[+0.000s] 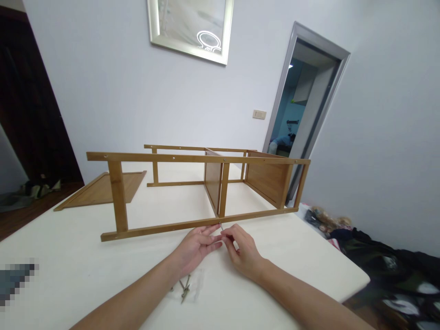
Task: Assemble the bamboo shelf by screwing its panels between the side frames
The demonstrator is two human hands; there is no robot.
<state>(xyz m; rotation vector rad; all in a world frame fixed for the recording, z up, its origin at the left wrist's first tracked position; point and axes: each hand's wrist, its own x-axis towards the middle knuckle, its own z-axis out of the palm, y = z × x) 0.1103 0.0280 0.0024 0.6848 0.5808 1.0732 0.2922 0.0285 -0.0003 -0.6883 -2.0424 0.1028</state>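
A brown wooden shelf frame [168, 228] lies on its side, with its lower rail just beyond both hands. My right hand [243, 250] is closed in a pinch on a thin metal screw [222, 226], held under the rail where the middle shelf panel [213, 181] meets it. My left hand [199, 245] is palm up beside it, fingers stretched out and apart, their tips close to the screw and the rail. Below my left wrist, several more screws [185, 289] lie on a clear plastic bag [196, 293], partly covered by the forearm.
A loose wooden panel [99, 192] lies on the white table [68, 256] at the left. Another panel [266, 181] sits within the frame's right end. Dark clothes and bags [395, 266] are heaped beyond the table's right edge. A pixelated patch covers the lower left.
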